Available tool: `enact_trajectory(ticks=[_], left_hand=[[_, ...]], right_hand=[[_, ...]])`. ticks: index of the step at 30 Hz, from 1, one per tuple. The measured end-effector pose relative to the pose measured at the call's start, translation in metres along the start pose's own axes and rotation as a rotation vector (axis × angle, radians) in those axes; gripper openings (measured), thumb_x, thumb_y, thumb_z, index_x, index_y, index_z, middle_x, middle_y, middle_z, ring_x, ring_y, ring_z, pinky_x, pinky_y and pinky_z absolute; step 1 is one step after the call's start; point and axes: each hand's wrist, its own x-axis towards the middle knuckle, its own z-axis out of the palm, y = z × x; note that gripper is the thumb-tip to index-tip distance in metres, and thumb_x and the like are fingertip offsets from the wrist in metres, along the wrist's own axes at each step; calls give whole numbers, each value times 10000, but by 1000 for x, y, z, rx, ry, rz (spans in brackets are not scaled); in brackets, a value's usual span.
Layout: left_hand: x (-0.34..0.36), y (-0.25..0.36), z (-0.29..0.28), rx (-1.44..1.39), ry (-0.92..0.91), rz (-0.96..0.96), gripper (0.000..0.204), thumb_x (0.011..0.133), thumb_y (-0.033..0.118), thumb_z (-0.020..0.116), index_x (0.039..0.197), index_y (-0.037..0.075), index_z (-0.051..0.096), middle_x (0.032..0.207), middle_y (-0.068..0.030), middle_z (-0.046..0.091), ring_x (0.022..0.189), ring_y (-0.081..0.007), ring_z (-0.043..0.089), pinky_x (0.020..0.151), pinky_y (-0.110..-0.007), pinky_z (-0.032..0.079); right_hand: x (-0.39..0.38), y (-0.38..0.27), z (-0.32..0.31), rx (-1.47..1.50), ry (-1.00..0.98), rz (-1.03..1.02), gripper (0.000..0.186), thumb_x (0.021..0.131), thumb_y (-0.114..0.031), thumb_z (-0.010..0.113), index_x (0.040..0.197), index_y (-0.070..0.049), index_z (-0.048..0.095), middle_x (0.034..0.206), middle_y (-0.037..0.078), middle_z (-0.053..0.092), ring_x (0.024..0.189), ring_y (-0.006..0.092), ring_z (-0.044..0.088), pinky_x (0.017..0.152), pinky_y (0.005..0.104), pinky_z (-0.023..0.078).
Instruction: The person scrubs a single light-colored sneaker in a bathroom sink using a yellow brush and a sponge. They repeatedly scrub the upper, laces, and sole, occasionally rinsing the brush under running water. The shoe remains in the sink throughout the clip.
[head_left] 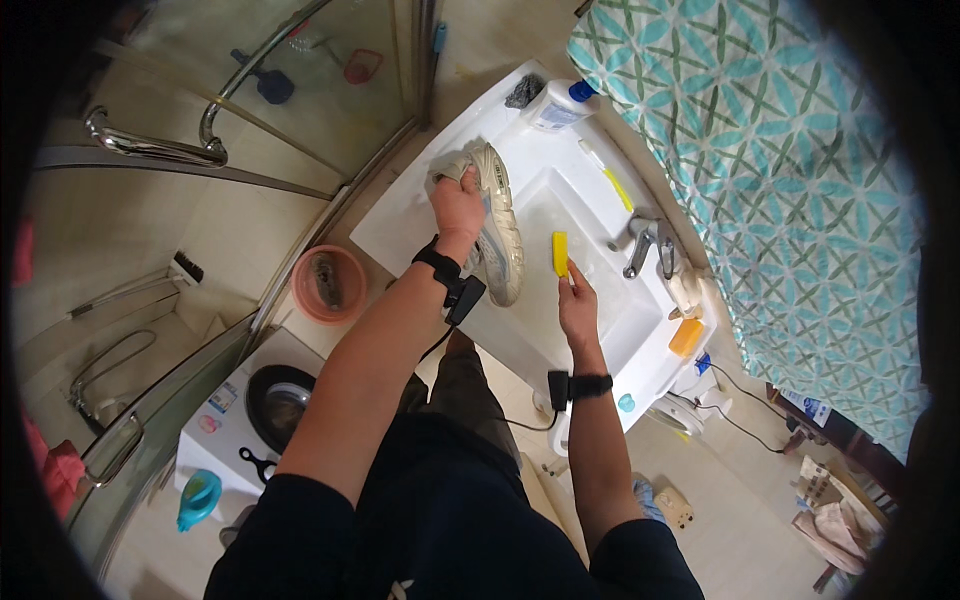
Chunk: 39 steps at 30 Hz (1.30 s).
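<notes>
My left hand (pixel 459 212) is closed on a pale, off-white sneaker (pixel 502 240), gripping it at the collar. The sneaker is tilted over the left side of the white washbasin (pixel 400 205), its thick sole turned to the right. In my right hand (pixel 577 305) is a small yellow brush (pixel 560 252), pinched by its handle above the bowl. My fingers cover part of the handle, and the bristles are not clear from here. A gap separates brush and sneaker. Beyond my right hand stands a chrome faucet (pixel 645 245).
On the basin's rim lie a white bottle with blue cap (pixel 558 107), a brush with yellow-green handle (pixel 612 180) and an orange soap bar (pixel 686 337). A pink bucket (pixel 330 284) holding a dark item and a washing machine (pixel 240 410) stand left. A patterned curtain (pixel 760 180) hangs right.
</notes>
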Motion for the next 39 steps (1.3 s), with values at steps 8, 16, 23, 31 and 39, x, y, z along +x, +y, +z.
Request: enact_trajectory(ticks=[8, 16, 23, 31, 39], left_hand=[[-6, 13, 3, 19, 58, 50, 283, 1001, 242, 583, 1015, -7, 714, 921, -264, 697, 896, -477, 660, 781, -502, 527], [-1, 11, 3, 70, 89, 38, 310, 983, 242, 601, 964, -47, 712, 890, -285, 695, 891, -485, 667, 778, -523, 524], [-5, 9, 9, -100, -146, -5, 355, 1003, 287, 599, 1060, -52, 687, 985, -294, 701, 964, -465, 671, 847, -477, 527], [13, 37, -19, -245, -376, 151, 313, 1020, 211, 601, 1190, -39, 681, 1101, -164, 733, 1005, -276, 683, 895, -372, 505], [-19, 118, -56, -275, -745, 11, 282, 1009, 196, 647, 1206, -4, 679, 1103, -24, 686, 988, -131, 608, 871, -306, 493]], right_hand=[[-46, -146, 31, -520, 25, -141, 472, 985, -167, 614, 1456, -157, 572, 878, 214, 719, 771, 376, 710, 714, 429, 562], [-14, -171, 56, -507, 184, -335, 462, 986, -232, 603, 1444, -181, 578, 749, 199, 688, 665, 395, 678, 608, 500, 526], [-22, -157, 37, -459, 156, -263, 475, 967, -215, 614, 1441, -189, 587, 739, 187, 683, 655, 381, 674, 607, 477, 532], [5, -180, 39, -120, 156, -205, 464, 1009, -235, 581, 1461, -134, 547, 927, 260, 706, 859, 419, 705, 768, 446, 559], [-74, -180, -4, 211, 150, -211, 482, 1046, -134, 552, 1518, -86, 463, 1195, 237, 698, 1015, 274, 706, 909, 335, 526]])
